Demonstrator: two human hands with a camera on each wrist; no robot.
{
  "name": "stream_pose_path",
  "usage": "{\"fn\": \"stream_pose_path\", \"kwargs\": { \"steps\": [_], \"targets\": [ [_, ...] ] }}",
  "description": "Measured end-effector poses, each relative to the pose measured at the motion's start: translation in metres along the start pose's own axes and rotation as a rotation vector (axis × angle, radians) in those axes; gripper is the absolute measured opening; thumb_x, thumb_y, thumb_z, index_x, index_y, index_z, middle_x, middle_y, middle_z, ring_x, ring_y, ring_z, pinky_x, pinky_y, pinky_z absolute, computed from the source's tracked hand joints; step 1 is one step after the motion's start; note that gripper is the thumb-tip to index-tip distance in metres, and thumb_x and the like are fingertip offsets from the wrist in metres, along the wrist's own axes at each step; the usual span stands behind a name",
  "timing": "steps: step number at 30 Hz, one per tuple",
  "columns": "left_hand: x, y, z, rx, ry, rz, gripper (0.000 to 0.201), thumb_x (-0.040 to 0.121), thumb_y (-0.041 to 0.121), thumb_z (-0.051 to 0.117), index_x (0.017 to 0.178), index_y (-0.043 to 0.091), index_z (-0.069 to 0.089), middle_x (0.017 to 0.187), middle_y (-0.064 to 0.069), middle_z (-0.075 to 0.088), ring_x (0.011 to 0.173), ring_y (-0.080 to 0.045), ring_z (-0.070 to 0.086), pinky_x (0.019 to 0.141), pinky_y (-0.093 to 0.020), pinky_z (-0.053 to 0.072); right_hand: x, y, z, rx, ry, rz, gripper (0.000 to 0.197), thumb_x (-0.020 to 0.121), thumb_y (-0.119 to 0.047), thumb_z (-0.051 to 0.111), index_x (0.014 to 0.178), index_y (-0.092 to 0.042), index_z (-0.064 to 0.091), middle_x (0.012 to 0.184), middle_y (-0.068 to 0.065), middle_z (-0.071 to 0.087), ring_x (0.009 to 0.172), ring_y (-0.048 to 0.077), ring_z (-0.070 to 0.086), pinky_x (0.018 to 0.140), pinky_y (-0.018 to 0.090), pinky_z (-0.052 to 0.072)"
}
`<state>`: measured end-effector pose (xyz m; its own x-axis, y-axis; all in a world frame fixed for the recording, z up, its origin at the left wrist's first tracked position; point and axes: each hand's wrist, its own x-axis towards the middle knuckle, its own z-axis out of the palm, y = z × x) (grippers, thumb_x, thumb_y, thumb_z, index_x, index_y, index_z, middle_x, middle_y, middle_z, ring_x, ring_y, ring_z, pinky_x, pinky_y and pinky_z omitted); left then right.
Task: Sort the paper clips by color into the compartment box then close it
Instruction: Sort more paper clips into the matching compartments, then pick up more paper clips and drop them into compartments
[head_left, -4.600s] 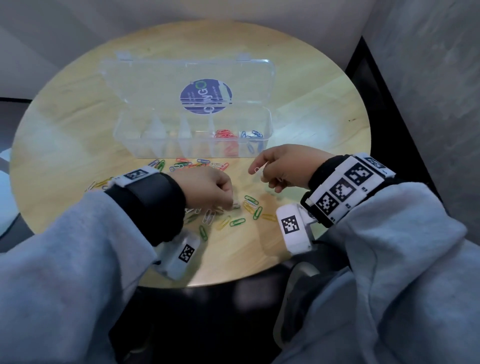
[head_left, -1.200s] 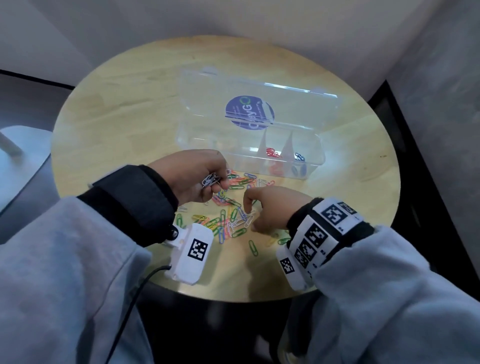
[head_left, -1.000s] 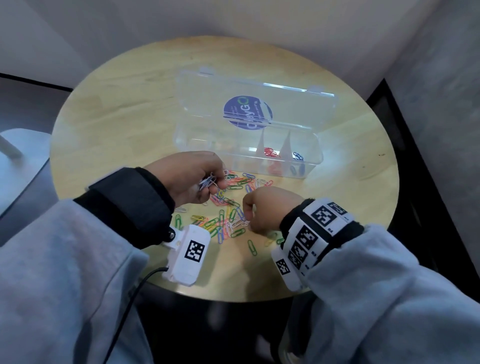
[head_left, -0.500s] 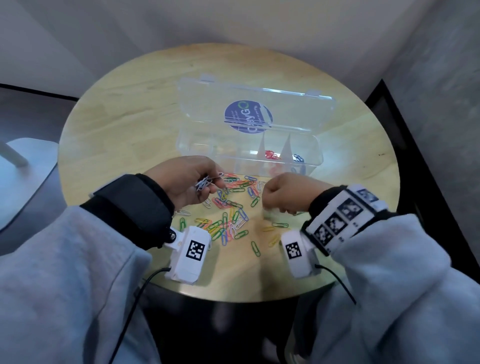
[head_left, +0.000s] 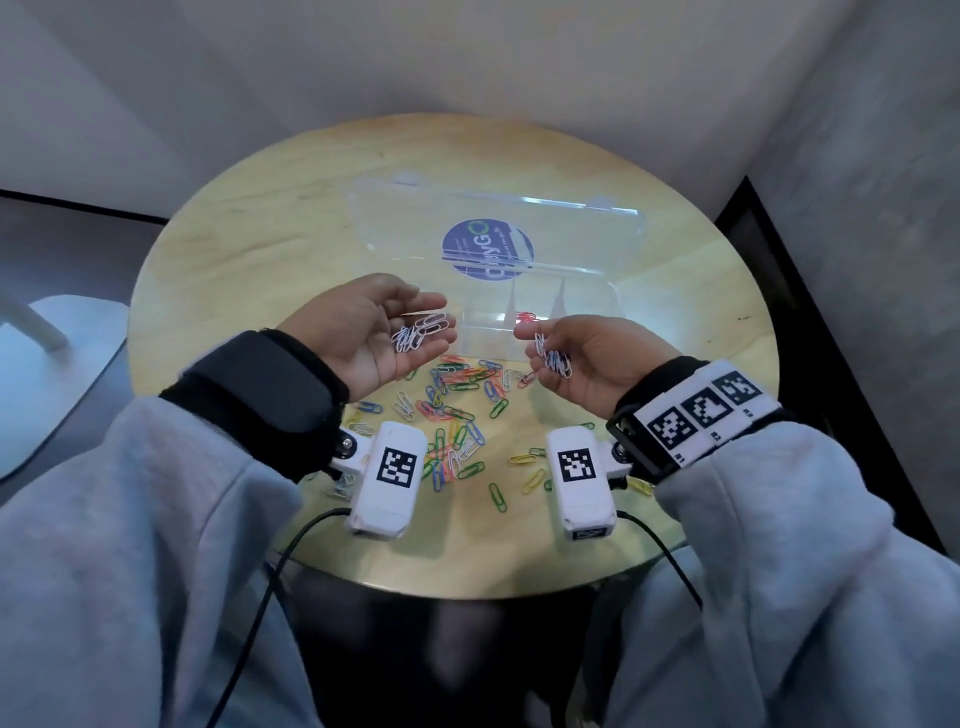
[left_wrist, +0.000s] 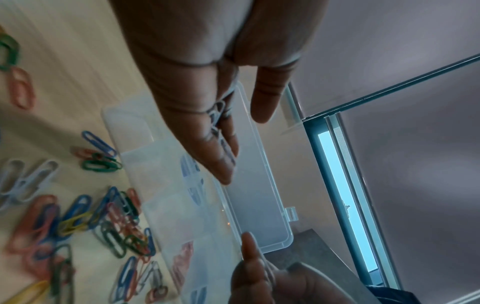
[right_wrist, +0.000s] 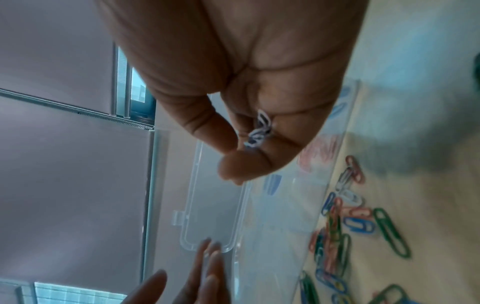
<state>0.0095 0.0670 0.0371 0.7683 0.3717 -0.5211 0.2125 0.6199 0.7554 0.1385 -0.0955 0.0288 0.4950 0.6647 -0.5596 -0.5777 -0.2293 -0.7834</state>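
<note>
The right hand (head_left: 587, 358) hides part of the box (head_left: 488, 322), and the loose clips (left_wrist: 78, 222) blur in both wrist views.

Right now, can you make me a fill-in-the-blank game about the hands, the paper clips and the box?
1. The clear box has its lid ____.
2. The left hand carries a little heap of ____ paper clips on its palm.
3. The only clips in the box that plainly show in the head view are ____.
4. The mixed pile of clips lies on the round ____ table.

Missing words: open; white; red; wooden
</note>
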Motion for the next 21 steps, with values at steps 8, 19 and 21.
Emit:
{"fn": "stream_pose_path", "kwargs": {
  "steps": [8,19,21],
  "targets": [
    [0.027,0.023,0.028,0.185,0.015,0.002,0.033,0.095,0.031,0.041,0.094,0.004,0.059,0.101,-0.017,0.055,0.089,-0.024,0.06,0.076,-0.027,0.053,0.022,-0.03,0.014,0.079,0.092,-0.007,0.02,0.089,0.001,0.031,0.096,0.003,0.049,0.086,0.018,0.05,0.068,0.025,0.054,0.053,0.025,0.054],
    [0.055,0.03,0.058,0.321,-0.025,0.021,0.043,0.092,0.045,0.042,0.111,0.009,0.057,0.099,-0.009,0.043,0.09,-0.02,0.044,0.084,-0.025,0.042,0.04,-0.044,0.021,0.036,0.031,-0.016,0.016,0.087,-0.007,0.034,0.098,-0.003,0.045,0.103,0.021,0.045,0.086,0.028,0.049,0.075,0.032,0.047],
    [0.054,0.03,0.059,0.355,-0.026,0.046,0.049,0.093,0.047,0.04,0.122,0.011,0.056,0.113,-0.01,0.045,0.109,-0.021,0.044,0.103,-0.03,0.034,0.033,-0.045,0.017,-0.007,0.054,-0.049,0.023,0.09,-0.006,0.033,0.106,0.002,0.048,0.114,0.024,0.049,0.102,0.03,0.05,0.089,0.034,0.046]
  ]
}}
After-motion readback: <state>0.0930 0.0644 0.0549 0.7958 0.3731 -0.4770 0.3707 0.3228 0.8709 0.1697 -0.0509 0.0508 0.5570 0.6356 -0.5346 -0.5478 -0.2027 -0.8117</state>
